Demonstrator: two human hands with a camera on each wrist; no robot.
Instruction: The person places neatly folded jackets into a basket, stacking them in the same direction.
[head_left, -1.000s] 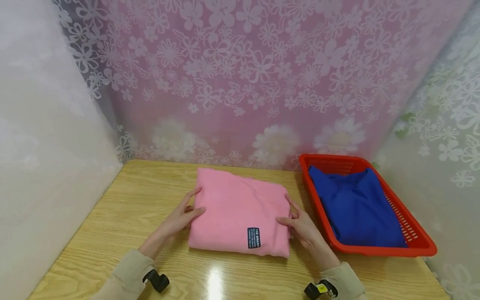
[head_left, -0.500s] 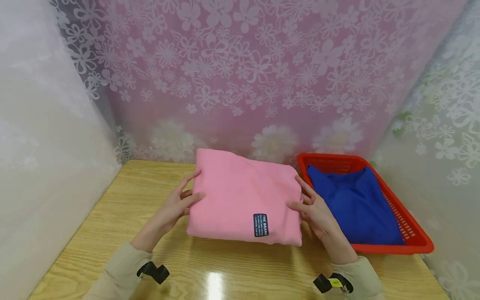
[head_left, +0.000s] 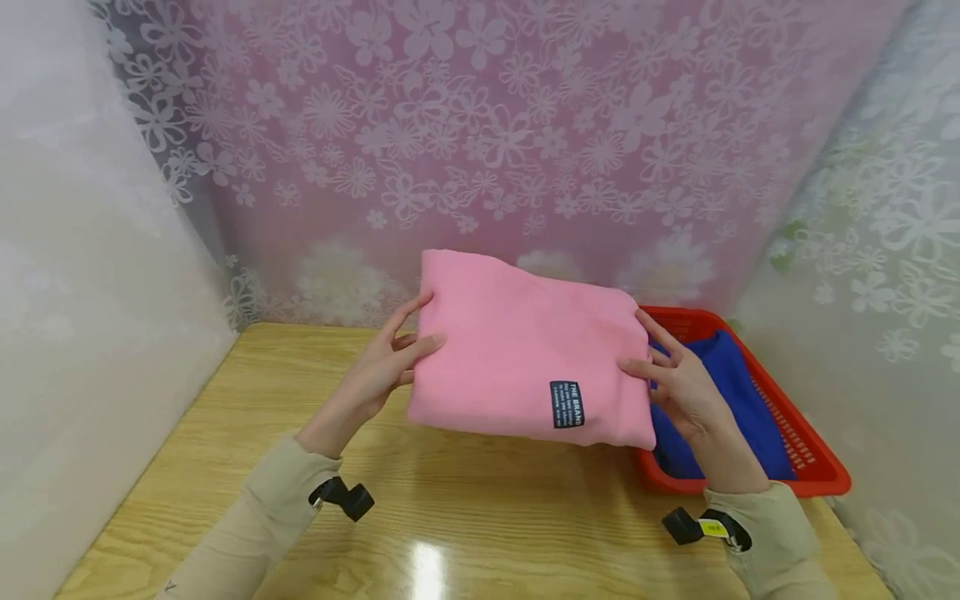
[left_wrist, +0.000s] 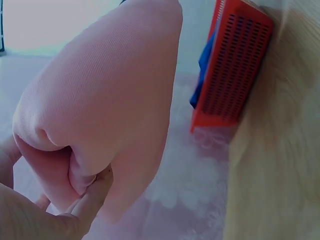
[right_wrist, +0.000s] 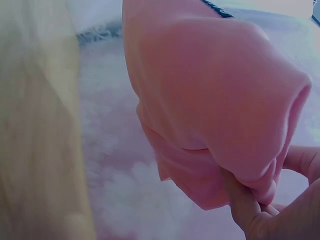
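Observation:
A folded pink garment [head_left: 517, 342] with a dark printed label [head_left: 566, 404] hangs above the table, held at both ends. My left hand [head_left: 386, 362] grips its left edge, thumb on top and the other fingers at the side and beneath. At the opposite edge my right hand [head_left: 682, 383] pinches the folded layers the same way. In the left wrist view the fingers [left_wrist: 95, 195] press into the folds of the pink cloth [left_wrist: 100, 95]. The right wrist view shows the garment's end [right_wrist: 215, 100] sagging slightly over the fingers [right_wrist: 240, 197].
A red plastic basket [head_left: 832, 479] stands on the table's right side, partly behind the garment and right hand. Inside lies a folded blue garment [head_left: 750, 417]. The wooden table [head_left: 300, 517] is bordered by a flowered pink curtain [head_left: 480, 150] behind and pale curtains at the sides.
Both hands have lifted the pink garment off the table and carried it up and to the right. It now overlaps the basket's left side in the head view.

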